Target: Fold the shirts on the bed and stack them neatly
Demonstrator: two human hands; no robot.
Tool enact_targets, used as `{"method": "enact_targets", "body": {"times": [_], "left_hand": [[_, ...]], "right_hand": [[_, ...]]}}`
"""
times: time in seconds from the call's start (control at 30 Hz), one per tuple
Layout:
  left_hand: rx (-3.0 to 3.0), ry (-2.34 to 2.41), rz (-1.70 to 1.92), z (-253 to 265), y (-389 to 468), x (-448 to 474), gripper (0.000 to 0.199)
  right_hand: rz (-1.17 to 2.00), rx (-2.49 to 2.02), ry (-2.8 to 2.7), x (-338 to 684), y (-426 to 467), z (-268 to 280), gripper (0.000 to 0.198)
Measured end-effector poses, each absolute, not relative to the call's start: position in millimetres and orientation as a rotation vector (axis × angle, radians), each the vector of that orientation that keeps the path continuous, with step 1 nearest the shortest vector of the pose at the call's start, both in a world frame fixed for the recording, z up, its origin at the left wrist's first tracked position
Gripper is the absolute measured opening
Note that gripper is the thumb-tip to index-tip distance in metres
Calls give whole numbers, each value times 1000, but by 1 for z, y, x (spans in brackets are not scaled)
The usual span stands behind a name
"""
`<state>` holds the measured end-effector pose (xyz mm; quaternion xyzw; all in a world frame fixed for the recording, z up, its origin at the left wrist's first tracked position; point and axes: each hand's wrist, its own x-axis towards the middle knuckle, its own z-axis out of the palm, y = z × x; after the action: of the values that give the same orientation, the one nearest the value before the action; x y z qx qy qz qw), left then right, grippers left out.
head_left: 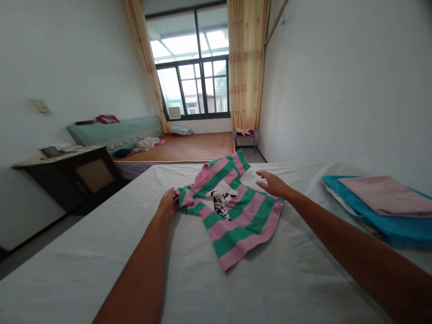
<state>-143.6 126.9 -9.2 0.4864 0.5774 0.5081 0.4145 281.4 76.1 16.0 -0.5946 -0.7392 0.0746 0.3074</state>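
Note:
A pink and green striped T-shirt [249,211] with a black-and-white printed picture on its front lies spread at a slant on the white sheet [195,279]. Its neckline points to the far left and its hem towards the near right. My left hand [168,203] has its fingers closed on the end of the near-left sleeve. Just off the shirt's far right side, my right hand [271,183] hovers with fingers apart and nothing in them.
Folded pink and blue cloths [381,195] are stacked at the right, by the wall. Beyond the sheet stands a bed with a brown mat [199,146]. A dark cabinet [91,173] is at the left, and a stool [245,136] is near the curtain.

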Motion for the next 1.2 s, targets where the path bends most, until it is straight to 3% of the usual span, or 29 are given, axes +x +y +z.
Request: {"method": "enact_targets", "body": {"times": [0.17, 0.3, 0.43, 0.63, 0.7, 0.77, 0.83, 0.9, 1.0, 1.1, 1.2], "left_hand": [[1240, 1607, 1276, -9, 126, -145, 72], [1505, 1623, 1270, -9, 123, -141, 86], [1609, 1565, 1250, -2, 115, -138, 80], [1496, 1195, 874, 19, 98, -137, 61], [1523, 1196, 736, 20, 95, -137, 56], [1562, 1251, 670, 17, 93, -137, 52], [1581, 1289, 672, 13, 93, -137, 50], [1580, 1291, 692, 10, 92, -138, 50], [1576, 1282, 729, 8, 94, -139, 53], [1575, 1310, 748, 8, 97, -141, 56], [1564, 1276, 720, 11, 95, -146, 44]], "right_hand": [[89, -2046, -2071, 301, 40, -28, 52], [176, -1818, -2178, 301, 26, -30, 39], [234, -1724, -2146, 311, 28, -20, 39], [-319, -1746, -1612, 358, 30, -7, 39], [-170, -1699, -1667, 354, 24, 2, 31], [240, -1588, -1908, 331, 13, 12, 25], [677, -1345, -2217, 293, -3, 19, 29], [893, -1112, -2468, 252, -20, 20, 35], [654, -987, -2671, 204, -40, 13, 50], [492, -1019, -2634, 188, -47, 6, 32], [832, -995, -2572, 200, -45, 12, 30]]}}
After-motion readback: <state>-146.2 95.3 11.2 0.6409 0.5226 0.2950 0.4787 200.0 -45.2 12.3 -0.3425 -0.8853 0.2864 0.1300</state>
